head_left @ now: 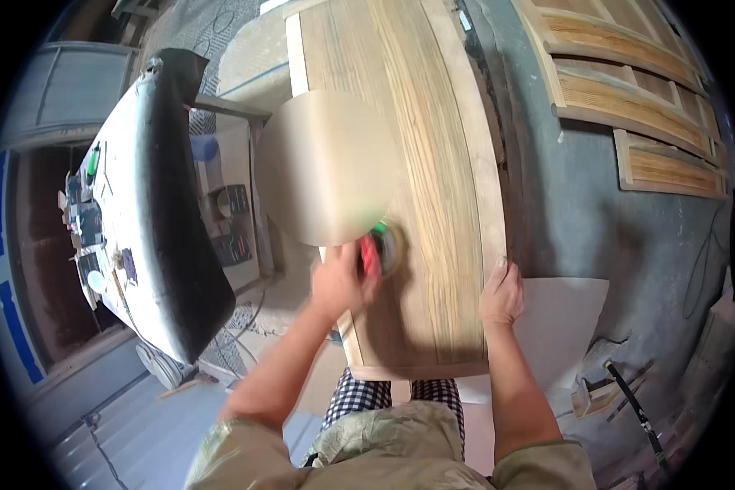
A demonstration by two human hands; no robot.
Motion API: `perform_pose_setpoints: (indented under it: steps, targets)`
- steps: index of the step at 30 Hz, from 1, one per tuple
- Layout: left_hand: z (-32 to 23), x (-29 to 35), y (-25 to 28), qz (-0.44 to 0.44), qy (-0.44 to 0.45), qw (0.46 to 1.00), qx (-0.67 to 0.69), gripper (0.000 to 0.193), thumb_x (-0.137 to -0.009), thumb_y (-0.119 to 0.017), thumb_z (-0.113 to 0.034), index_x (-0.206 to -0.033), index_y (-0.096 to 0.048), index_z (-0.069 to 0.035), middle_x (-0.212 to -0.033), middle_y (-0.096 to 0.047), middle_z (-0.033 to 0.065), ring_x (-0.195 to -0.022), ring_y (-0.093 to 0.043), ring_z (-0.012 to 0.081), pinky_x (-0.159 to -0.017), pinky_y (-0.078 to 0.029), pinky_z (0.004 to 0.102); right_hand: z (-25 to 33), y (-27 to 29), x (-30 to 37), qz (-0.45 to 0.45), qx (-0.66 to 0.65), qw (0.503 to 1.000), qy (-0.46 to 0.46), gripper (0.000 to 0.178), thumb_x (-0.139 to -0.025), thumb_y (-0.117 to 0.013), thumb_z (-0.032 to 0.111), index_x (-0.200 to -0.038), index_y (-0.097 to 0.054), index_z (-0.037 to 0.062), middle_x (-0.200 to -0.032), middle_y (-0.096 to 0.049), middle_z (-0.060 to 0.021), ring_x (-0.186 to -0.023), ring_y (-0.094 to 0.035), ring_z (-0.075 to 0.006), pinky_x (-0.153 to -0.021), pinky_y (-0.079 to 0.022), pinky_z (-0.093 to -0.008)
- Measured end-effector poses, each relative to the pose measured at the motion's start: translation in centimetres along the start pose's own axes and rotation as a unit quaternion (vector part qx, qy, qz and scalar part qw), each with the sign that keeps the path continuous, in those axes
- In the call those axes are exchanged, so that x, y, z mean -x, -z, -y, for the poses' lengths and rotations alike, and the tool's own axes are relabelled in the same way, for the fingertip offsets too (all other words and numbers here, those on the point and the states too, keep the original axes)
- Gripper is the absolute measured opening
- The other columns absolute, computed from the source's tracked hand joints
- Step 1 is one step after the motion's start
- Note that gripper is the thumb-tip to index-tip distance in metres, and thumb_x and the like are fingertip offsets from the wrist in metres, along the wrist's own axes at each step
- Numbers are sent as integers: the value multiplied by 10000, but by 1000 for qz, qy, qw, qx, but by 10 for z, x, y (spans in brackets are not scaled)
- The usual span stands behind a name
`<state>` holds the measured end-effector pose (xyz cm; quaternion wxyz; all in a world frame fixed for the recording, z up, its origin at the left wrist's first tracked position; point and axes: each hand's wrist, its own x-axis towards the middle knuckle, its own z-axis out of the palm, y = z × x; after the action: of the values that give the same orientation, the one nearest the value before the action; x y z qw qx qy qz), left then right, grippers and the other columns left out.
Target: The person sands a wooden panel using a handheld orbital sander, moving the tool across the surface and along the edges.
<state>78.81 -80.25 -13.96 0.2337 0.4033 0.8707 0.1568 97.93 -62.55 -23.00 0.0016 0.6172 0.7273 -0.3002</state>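
Observation:
In front of me lies a long wooden panel (437, 269) with streaked grain and paler edge strips. At its left side, my left hand (340, 282) is closed around a red hand tool with a round head (390, 247). Motion blurs that tool, so its exact kind is unclear; its head is against or just above the wood. My right hand (502, 296) grips the panel's right edge strip near the close end. A round beige blur hides part of the panel's left side, beyond my left hand.
A table with a glossy white-and-black cover (151, 204) stands at left, small items along its far side. Wooden framed panels (629, 98) lie at upper right. Below right are a pale sheet (559, 327) and a black-handled tool (633, 400) on the floor.

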Motion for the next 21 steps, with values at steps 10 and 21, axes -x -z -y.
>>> perform_pose_setpoints:
  steps: [10, 21]
  targets:
    - [-2, -17, -2, -23, 9, 1000, 5, 557, -708, -666, -201, -1210, -460, -78, -1129, -488, 215, -1018, -537, 425, -812, -505, 471, -6, -2, -10, -24, 3, 1000, 6, 419, -971, -371, 416, -1033, -588, 64, -1043, -625, -164, -999, -571, -364, -828, -450, -475]
    - [57, -123, 60, -213, -258, 940, -72, 569, -698, -657, -218, -1200, -464, -29, -1056, -504, 221, -974, -528, 417, -819, -487, 449, 6, -11, -5, -24, 15, 1000, 1, 450, -974, -351, 427, -1014, -598, 54, -1035, -628, -191, -986, -573, -393, -821, -455, -490]
